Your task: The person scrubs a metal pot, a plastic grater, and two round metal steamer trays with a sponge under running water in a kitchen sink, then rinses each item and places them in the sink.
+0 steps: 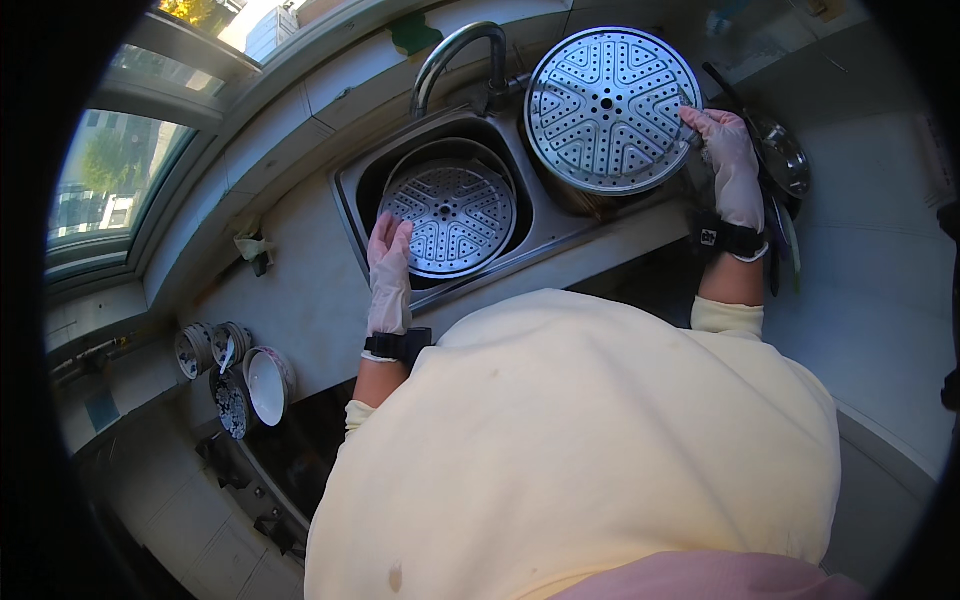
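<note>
Thin pale gloves cover both hands. My right hand (pixel 724 154) is at the right rim of a round perforated metal steamer plate (pixel 611 139), its fingers bent around the edge. That plate lies over the right basin of the steel double sink (pixel 536 225). In the left basin a second perforated steamer plate (pixel 457 244) rests tilted in or on a round pot, whose rim (pixel 450 144) shows behind it. My left hand (pixel 390 251) is at this plate's left edge, thumb and fingers near the rim; whether it grips is not clear.
A curved chrome faucet (pixel 457 36) rises behind the sink. Stacked bowls (pixel 268 382), a patterned dish (pixel 231 405) and a white spoon (pixel 227 357) stand at the counter's left end. Metal pans or ladles (pixel 784 154) lie right of my right hand. A window runs along the upper left.
</note>
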### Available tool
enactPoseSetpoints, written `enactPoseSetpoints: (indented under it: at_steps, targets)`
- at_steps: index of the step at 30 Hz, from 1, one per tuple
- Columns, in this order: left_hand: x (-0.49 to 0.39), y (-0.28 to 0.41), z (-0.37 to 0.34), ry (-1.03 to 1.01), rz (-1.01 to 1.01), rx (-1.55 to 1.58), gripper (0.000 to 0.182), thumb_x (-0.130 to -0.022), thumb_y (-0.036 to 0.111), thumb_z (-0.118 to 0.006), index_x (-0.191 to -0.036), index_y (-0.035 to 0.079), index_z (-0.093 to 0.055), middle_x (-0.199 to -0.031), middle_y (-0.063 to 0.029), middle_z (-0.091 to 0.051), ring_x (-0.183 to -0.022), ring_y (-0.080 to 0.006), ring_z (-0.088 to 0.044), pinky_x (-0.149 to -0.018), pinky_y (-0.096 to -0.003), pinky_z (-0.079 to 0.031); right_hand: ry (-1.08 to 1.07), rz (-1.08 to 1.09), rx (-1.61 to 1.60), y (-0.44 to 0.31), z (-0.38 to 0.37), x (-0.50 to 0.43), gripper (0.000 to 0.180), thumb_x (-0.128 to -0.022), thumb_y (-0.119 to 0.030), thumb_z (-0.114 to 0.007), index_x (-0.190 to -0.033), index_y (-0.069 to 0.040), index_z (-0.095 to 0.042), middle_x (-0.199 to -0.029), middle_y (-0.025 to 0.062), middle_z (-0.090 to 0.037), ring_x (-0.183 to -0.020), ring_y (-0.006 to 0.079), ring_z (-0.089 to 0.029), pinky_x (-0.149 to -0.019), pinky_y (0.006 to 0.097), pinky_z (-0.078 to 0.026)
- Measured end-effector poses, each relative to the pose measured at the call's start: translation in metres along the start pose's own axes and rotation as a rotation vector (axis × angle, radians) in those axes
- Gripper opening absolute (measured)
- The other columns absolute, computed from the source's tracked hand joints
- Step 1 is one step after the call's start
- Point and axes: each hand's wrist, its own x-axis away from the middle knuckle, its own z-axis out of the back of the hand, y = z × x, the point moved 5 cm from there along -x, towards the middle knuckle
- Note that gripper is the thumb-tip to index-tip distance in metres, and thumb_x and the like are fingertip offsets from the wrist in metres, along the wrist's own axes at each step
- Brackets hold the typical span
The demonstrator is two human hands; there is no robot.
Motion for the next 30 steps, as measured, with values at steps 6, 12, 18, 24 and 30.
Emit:
enactPoseSetpoints:
  at_steps: [6,12,18,24,30]
  targets:
    - [0.01,-0.013,-0.047,-0.321,0.433,0.735,0.09,-0.104,0.056,-0.074,-0.167,0.004,-0.036,-0.156,-0.018,-0.058,-0.137,-0.0343,-0.063,-0.117,-0.0548,-0.053,-0.613,-0.194,-0.155,0.076,-0.13,0.034,0.031,-0.096,-0.025,-0.083,-0.112,0.001,-0.083,-0.11,0.01,-0.082,-0.1,0.0172,-0.073,-0.095,0.0318,-0.054]
    - [-0.005,-0.08,0.007,0.104,0.259,0.776,0.028,-0.113,0.029,-0.067,-0.124,0.003,-0.065,-0.118,-0.0103,-0.078,-0.101,-0.0231,-0.076,-0.091,-0.043,-0.064,-0.751,-0.1,0.15,0.139,-0.271,0.047,0.047,-0.102,-0.045,-0.075,-0.119,-0.002,-0.082,-0.109,0.011,-0.082,-0.103,0.0224,-0.075,-0.097,0.0347,-0.055]
    - [0.001,-0.107,0.029,0.494,0.057,0.433,0.028,-0.116,0.025,-0.057,-0.122,-0.001,-0.068,-0.104,-0.0076,-0.078,-0.084,-0.0172,-0.072,-0.077,-0.0344,-0.058,-0.391,-0.185,-0.228,0.164,-0.372,0.041,0.051,-0.108,-0.04,-0.069,-0.145,-0.004,-0.068,-0.127,0.0153,-0.077,-0.119,0.0279,-0.073,-0.103,0.0416,-0.057]
    - [0.004,-0.102,0.028,0.598,0.209,-0.228,0.037,-0.114,0.024,-0.056,-0.139,-0.002,-0.064,-0.126,-0.0216,-0.076,-0.111,-0.0323,-0.073,-0.1,-0.0469,-0.055,-0.798,0.493,0.385,0.155,-0.44,0.191,0.048,-0.112,-0.034,-0.058,-0.157,-0.016,-0.061,-0.156,0.0164,-0.063,-0.147,0.0311,-0.055,-0.125,0.0503,-0.038]
    - [0.006,-0.112,0.018,0.619,0.139,-0.104,0.037,-0.113,0.028,-0.059,-0.137,0.0,-0.065,-0.112,-0.0208,-0.079,-0.096,-0.0362,-0.077,-0.085,-0.0467,-0.059,-0.783,0.751,0.961,0.142,-0.485,0.129,0.055,-0.112,-0.037,-0.046,-0.165,-0.023,-0.05,-0.172,0.0149,-0.047,-0.16,0.0403,-0.039,-0.131,0.0599,-0.026]
